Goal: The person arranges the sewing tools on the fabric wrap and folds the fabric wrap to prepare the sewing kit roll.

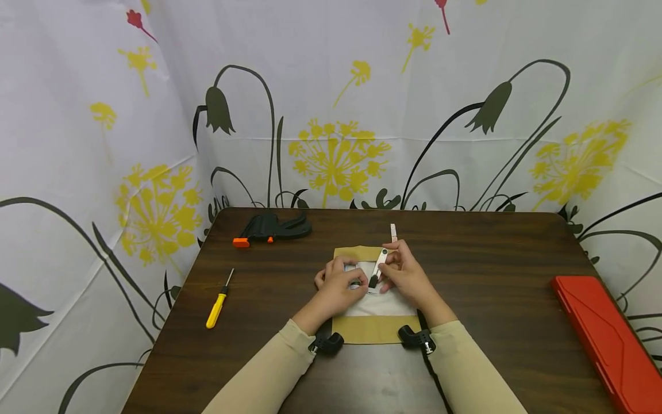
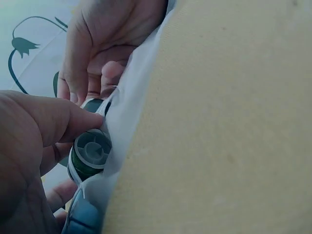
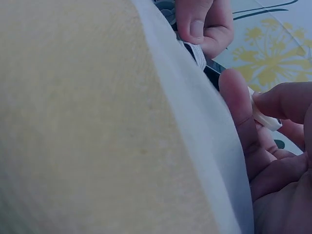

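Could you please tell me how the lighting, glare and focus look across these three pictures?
Head view: evenly lit and fairly sharp, with a pale sheen on the dark brown wooden table toward the bottom; left wrist view: dim and bluish, the close tan cloth soft; right wrist view: similarly dim, the tan cloth softly blurred.

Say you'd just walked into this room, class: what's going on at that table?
Someone is busy over a white cloth with tan bands on a dark table. Their left hand pinches a white strip beside a spool of dark green thread. Their right hand holds a small white tool, its dark tip near the left hand. A yellow screwdriver and a black clamp lie to the left, a red case to the right.
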Demonstrator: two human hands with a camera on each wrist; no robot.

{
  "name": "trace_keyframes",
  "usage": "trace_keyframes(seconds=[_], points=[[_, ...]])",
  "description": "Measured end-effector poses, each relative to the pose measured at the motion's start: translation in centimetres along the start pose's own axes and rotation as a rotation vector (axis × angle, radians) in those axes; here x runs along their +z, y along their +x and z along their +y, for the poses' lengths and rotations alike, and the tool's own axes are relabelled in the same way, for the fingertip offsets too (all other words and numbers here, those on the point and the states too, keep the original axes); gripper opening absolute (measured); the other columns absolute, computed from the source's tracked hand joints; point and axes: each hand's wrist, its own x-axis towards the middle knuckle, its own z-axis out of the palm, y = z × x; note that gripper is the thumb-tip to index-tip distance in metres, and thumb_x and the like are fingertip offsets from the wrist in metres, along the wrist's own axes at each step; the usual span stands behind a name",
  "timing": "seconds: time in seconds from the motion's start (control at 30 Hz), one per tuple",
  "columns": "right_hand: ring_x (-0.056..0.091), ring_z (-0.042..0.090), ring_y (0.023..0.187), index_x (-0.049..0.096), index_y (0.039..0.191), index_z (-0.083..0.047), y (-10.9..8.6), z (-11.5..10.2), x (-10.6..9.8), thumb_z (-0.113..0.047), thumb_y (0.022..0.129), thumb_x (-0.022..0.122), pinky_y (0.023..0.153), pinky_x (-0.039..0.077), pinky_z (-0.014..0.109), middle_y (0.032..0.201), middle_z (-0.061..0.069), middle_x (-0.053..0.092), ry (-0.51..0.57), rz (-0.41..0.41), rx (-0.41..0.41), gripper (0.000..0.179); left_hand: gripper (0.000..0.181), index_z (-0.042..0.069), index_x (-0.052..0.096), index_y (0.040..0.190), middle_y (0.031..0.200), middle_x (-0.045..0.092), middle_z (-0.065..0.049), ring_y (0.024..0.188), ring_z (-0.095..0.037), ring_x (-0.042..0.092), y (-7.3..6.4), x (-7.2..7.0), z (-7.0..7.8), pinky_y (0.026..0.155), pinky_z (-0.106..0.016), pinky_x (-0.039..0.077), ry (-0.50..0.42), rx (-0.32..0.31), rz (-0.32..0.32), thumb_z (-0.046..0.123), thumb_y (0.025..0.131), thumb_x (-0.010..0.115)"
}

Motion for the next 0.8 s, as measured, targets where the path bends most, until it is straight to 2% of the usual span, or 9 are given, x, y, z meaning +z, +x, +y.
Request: trace_keyframes(seconds=[0.17,0.4,0.6,0.8], points=[[0.071,0.025,0.076,0.032,0.153,-0.004,0.09,-0.07,-0.07,0.001,0.108,0.06,0.059,0.065,0.039,0.108,0.017,0.058,0.001,0.051,0.046,0.053,0.02,0.035,0.067,0.083,0.151,0.049,-0.008,0.152,-0.045,0.027,0.02,0.1,-0.03,0.116,-0.072,0.004,-0.002,-0.009,0.007,0.028,0.1,0.073],[0.072,0.023,0.072,0.026,0.152,-0.004,0.33,0.03,0.07,0.002,0.109,0.057,0.065,0.067,0.039,0.114,0.016,0.052,0.045,0.103,0.092,0.053,0.017,0.031,0.066,0.084,0.152,0.047,-0.01,0.151,-0.046,0.027,0.03,-0.05,0.05,0.115,-0.075,0.005,0.02,0.01,-0.015,0.025,0.098,0.072],[0.071,0.024,0.073,0.027,0.153,-0.004,0.13,0.05,0.05,0.001,0.11,0.057,0.067,0.067,0.041,0.115,0.017,0.053,0.043,0.09,0.087,0.053,0.013,0.031,0.066,0.085,0.154,0.043,-0.01,0.152,-0.046,0.024,-0.09,-0.47,0.19,0.115,-0.075,0.003,0.022,0.017,-0.07,0.02,0.09,0.073],[0.068,0.025,0.074,0.028,0.152,-0.004,0.06,-0.02,0.11,0.003,0.109,0.055,0.065,0.066,0.039,0.114,0.018,0.054,0.054,0.047,0.053,0.051,0.02,0.033,0.065,0.082,0.152,0.044,-0.011,0.152,-0.049,0.023,-0.03,-0.78,0.2,0.114,-0.078,0.003,-0.011,0.034,-0.079,0.02,0.092,0.075]])
